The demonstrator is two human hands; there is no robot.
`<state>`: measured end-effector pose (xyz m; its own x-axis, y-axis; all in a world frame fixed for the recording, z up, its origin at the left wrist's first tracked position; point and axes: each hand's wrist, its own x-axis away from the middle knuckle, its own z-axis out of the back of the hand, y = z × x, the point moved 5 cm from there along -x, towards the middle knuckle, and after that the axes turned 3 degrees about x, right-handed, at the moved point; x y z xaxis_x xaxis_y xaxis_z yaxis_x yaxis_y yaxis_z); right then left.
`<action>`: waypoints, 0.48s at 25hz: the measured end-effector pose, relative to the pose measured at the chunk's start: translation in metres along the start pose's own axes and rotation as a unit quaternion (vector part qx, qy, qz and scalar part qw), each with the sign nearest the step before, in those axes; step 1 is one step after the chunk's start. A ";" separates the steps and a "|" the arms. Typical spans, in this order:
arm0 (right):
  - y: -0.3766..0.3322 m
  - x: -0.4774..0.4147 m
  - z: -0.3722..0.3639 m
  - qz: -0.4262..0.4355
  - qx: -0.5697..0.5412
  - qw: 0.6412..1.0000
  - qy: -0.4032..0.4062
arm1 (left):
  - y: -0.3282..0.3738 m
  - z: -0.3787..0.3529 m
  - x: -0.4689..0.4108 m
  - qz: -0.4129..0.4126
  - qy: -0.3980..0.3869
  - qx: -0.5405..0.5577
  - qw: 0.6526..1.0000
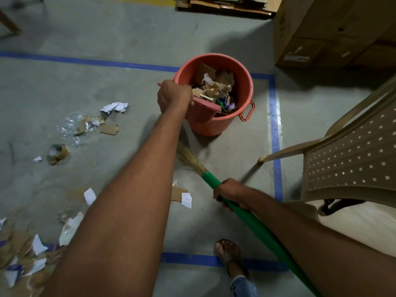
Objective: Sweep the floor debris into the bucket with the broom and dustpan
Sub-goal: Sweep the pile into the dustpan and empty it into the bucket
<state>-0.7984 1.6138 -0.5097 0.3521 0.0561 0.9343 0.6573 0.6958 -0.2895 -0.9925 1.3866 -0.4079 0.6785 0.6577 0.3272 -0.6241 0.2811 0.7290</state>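
Pink dustpan [206, 105] tilted over orange bucket [246, 86] of scraps, green-handled broom [248, 219] slanted beside it

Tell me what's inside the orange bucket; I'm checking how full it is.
The bucket holds cardboard scraps and crumpled paper. The pink dustpan covers one part; deeper layers are hidden.

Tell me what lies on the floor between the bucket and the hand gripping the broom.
Head view: only the broom's straw bristles and bare concrete between the bucket and the right hand.
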 end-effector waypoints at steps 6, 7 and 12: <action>0.012 0.046 -0.047 0.024 0.043 0.998 0.040 | -0.123 0.084 0.073 0.011 -0.054 0.146 0.988; 0.016 0.056 -0.058 0.036 0.065 0.996 0.048 | -0.150 0.102 0.087 0.009 -0.053 0.165 0.985; 0.068 0.111 -0.121 0.062 0.086 0.989 0.106 | -0.286 0.195 0.163 0.073 -0.032 0.276 0.958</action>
<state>-0.6336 1.5811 -0.4505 0.5666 0.0092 0.8239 0.4841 0.8055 -0.3419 -0.6276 1.2774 -0.4460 0.6331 0.6123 0.4737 -0.4263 -0.2350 0.8735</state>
